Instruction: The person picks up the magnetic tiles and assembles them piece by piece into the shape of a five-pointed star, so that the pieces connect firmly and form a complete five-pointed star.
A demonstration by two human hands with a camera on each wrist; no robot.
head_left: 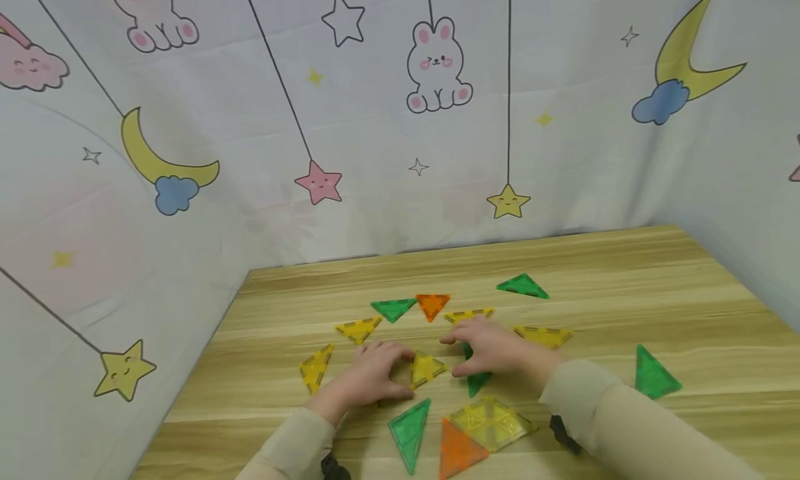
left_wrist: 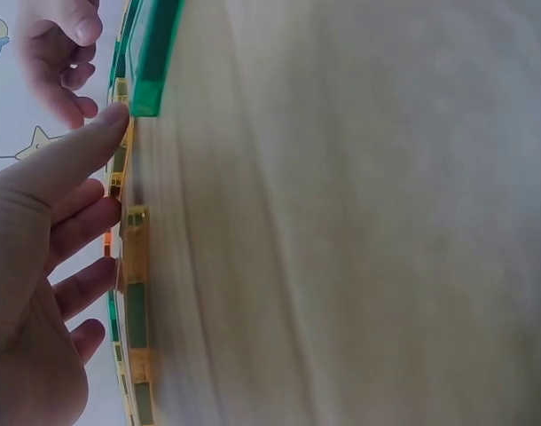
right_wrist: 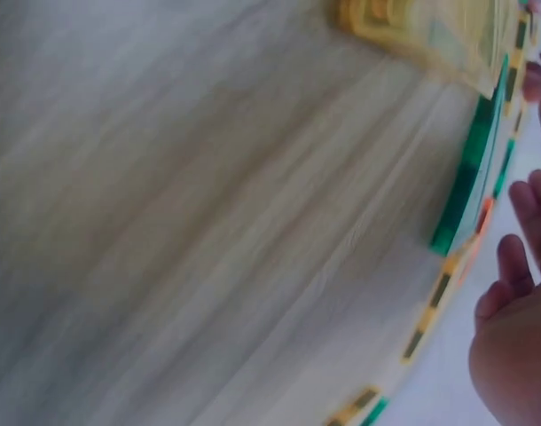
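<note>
On the wooden table my left hand [head_left: 377,374] is beside a yellow triangular magnetic tile [head_left: 426,369], its thumb and fingers apart at the tile's left side. In the left wrist view the fingers of that hand [left_wrist: 53,257] look relaxed; whether any touches a tile is unclear. My right hand [head_left: 494,346] is over a green triangular tile [head_left: 480,383], partly covering it, with loosely bent fingers and no tile seen held. Just beyond the right fingers lies another yellow tile [head_left: 469,316]. Blur softens the right hand [right_wrist: 528,302] in the right wrist view.
Nearest me, several yellow tiles form a joined shape [head_left: 494,424] touching an orange tile [head_left: 459,452]. A green tile [head_left: 410,435] lies left of it. More triangles are scattered around, including a green one [head_left: 655,374] at right. A printed curtain [head_left: 375,119] hangs behind the table.
</note>
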